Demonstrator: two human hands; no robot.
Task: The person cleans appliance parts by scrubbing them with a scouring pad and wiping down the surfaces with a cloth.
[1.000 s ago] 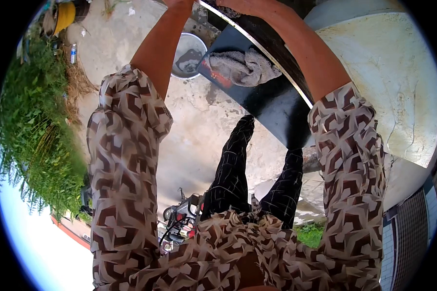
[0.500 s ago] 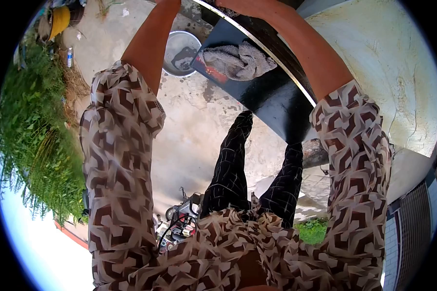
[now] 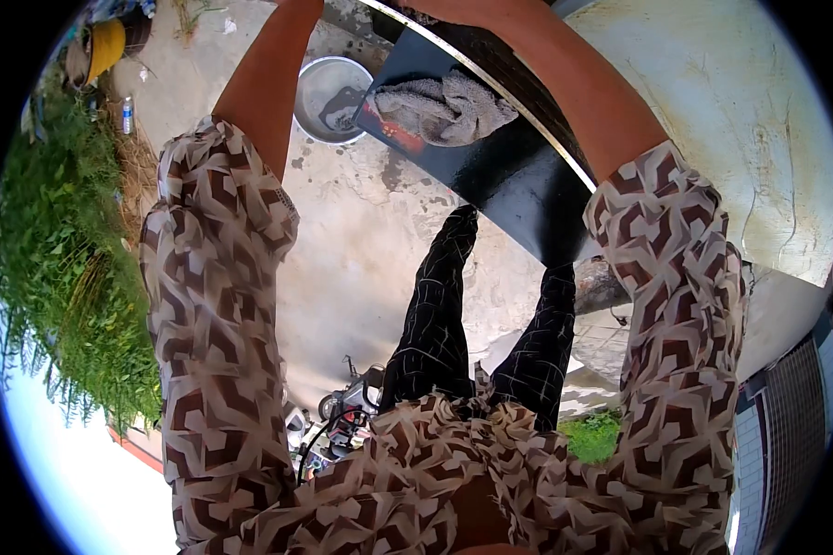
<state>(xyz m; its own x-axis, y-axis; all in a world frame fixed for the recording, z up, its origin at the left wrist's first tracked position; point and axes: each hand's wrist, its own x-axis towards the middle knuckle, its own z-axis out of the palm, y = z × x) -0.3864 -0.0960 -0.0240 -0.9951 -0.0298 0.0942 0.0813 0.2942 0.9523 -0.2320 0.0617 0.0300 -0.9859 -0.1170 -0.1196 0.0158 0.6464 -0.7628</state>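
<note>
My left hand is cut off by the top edge; only its forearm shows. At the top edge, my right hand is partly visible, its fingers bent over a small dark, rough thing that I cannot make out. Beneath it is a dark panel with a pale metal rim, which curves down to the right. A crumpled grey cloth lies on a glossy black surface with a red patch at its left end. Neither hand touches the cloth.
A round metal basin with some water stands on the concrete floor, left of the black surface. A large pale curved sheet is at right. Farther off are a bottle, green plants and a motorcycle.
The basin, cloth and black surface have shifted a little left and up in the view. My left forearm has moved left, and its hand has gone out of the frame.
</note>
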